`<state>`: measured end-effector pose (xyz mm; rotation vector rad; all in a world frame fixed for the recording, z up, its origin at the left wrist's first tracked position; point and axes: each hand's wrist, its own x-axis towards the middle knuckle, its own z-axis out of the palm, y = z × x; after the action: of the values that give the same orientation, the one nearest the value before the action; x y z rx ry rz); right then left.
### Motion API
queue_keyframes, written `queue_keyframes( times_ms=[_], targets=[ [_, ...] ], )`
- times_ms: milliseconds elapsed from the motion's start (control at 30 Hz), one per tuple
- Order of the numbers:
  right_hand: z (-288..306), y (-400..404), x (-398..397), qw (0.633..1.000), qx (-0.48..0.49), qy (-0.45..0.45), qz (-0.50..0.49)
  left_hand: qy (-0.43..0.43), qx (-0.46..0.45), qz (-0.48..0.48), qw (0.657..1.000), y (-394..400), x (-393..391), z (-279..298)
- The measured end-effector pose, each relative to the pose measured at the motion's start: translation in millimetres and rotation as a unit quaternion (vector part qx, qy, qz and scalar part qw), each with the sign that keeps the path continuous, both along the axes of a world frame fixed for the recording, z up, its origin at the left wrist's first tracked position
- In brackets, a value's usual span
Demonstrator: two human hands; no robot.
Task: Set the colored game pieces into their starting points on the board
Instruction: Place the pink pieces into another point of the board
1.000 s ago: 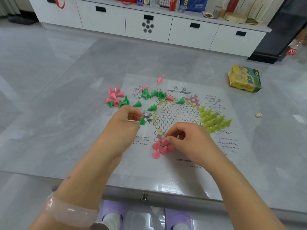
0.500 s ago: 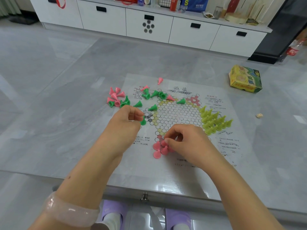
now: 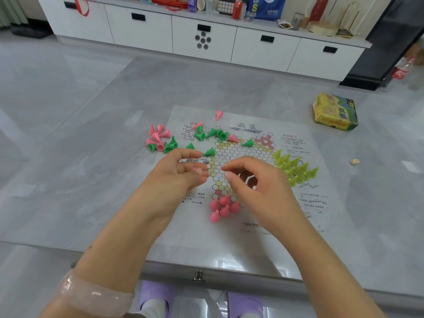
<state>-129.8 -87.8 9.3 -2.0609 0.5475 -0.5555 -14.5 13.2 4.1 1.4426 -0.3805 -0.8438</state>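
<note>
Both hands hovering over board, left hand and right hand fingers loosely curled, seemingly holding nothing; pink cluster at 6 o'clock.

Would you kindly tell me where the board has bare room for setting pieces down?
Free: the hexagon middle, between the loose green pieces and the yellow-green pieces. Crowded: the near point, with the pink cluster.

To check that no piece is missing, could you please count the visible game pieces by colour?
Pink pieces: about 14
Green pieces: about 10
Yellow-green pieces: about 14, packed too tightly for an exact count
Total: about 38; some more may be hidden.
</note>
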Motion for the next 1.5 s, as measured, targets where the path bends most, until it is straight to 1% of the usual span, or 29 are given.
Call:
queue_keyframes(
  times_ms=[67, 200, 333, 400, 433, 467, 533, 567, 600, 633, 667, 700, 733, 767, 800, 833, 867, 967, 1000, 1033, 1067, 1167, 1200, 1300, 1333, 1433, 1500],
  targets=[
    [0, 5, 2, 1.0, 0.002, -0.02, 0.023, 0.054, -0.041, -0.01, 0.998, -1, -4, 2],
    [-9, 10, 9, 0.999, 0.004, 0.01, 0.045, 0.112, -0.091, -0.036, 0.989, -2, -11, 3],
    [-10, 9, 11, 1.0, -0.024, -0.008, 0.016, 0.17, -0.125, -0.037, 0.977, -5, -18, 4],
    [-7, 11, 11, 1.0, -0.015, -0.017, 0.015, 0.183, -0.134, -0.034, 0.973, -4, -19, 6],
    [-4, 12, 11, 1.0, -0.008, -0.018, 0.015, 0.172, -0.128, -0.032, 0.976, -3, -17, 7],
    [-1, 13, 10, 1.0, 0.003, -0.018, 0.012, 0.143, -0.107, -0.028, 0.983, -2, -15, 7],
    [6, 12, 8, 0.998, 0.052, -0.023, -0.008, 0.026, -0.025, -0.002, 0.999, 1, -4, 5],
    [8, 11, 6, 0.996, 0.084, -0.029, -0.018, -0.046, 0.026, 0.026, 0.998, 1, 2, 4],
    [11, 10, 4, 0.994, 0.104, -0.038, -0.02, -0.12, 0.075, 0.059, 0.988, 1, 10, 3],
    [14, 10, 3, 0.993, 0.105, -0.044, -0.016, -0.191, 0.121, 0.086, 0.97, 0, 18, 2],
    [16, 10, 2, 0.993, 0.106, -0.046, -0.012, -0.264, 0.163, 0.099, 0.945, -1, 28, 0],
    [18, 11, 2, 0.993, 0.11, -0.047, -0.006, -0.345, 0.21, 0.09, 0.91, -3, 41, -2],
    [19, 11, 2, 0.992, 0.12, -0.047, -0.003, -0.426, 0.263, 0.057, 0.864, -5, 55, -4],
    [20, 12, 2, 0.99, 0.132, -0.049, -0.001, -0.494, 0.316, 0.011, 0.81, -6, 69, -6],
    [21, 11, 1, 0.989, 0.139, -0.05, -0.001, -0.54, 0.364, -0.032, 0.758, -8, 83, -6],
    [22, 11, 0, 0.989, 0.139, -0.053, 0.0, -0.56, 0.405, -0.07, 0.719, -9, 96, -6],
    [23, 10, -1, 0.989, 0.137, -0.057, -0.001, -0.569, 0.435, -0.1, 0.691, -12, 106, -6],
    [26, 8, -2, 0.989, 0.136, -0.062, 0.001, -0.606, 0.472, -0.17, 0.618, -23, 122, -11],
    [26, 7, -2, 0.989, 0.138, -0.058, 0.001, -0.616, 0.475, -0.188, 0.6, -27, 124, -14],
    [27, 7, -1, 0.988, 0.141, -0.055, 0.004, -0.617, 0.478, -0.2, 0.592, -30, 126, -16],
    [27, 7, -1, 0.988, 0.144, -0.053, 0.007, -0.613, 0.48, -0.206, 0.593, -33, 128, -18],
    [29, 6, 0, 0.988, 0.145, -0.054, 0.013, -0.606, 0.476, -0.2, 0.605, -38, 133, -24],
    [29, 6, 0, 0.988, 0.143, -0.054, 0.013, -0.601, 0.474, -0.199, 0.612, -38, 134, -24],
    [28, 4, 1, 0.99, 0.133, -0.052, 0.011, -0.571, 0.452, -0.193, 0.657, -38, 141, -26],
    [27, 4, 1, 0.99, 0.133, -0.051, 0.01, -0.57, 0.442, -0.189, 0.666, -38, 142, -26],
    [25, 4, 1, 0.99, 0.131, -0.05, 0.006, -0.592, 0.429, -0.185, 0.657, -36, 146, -27],
    [25, 4, 1, 0.99, 0.132, -0.047, 0.005, -0.589, 0.436, -0.193, 0.653, -37, 145, -29]
  ],
)
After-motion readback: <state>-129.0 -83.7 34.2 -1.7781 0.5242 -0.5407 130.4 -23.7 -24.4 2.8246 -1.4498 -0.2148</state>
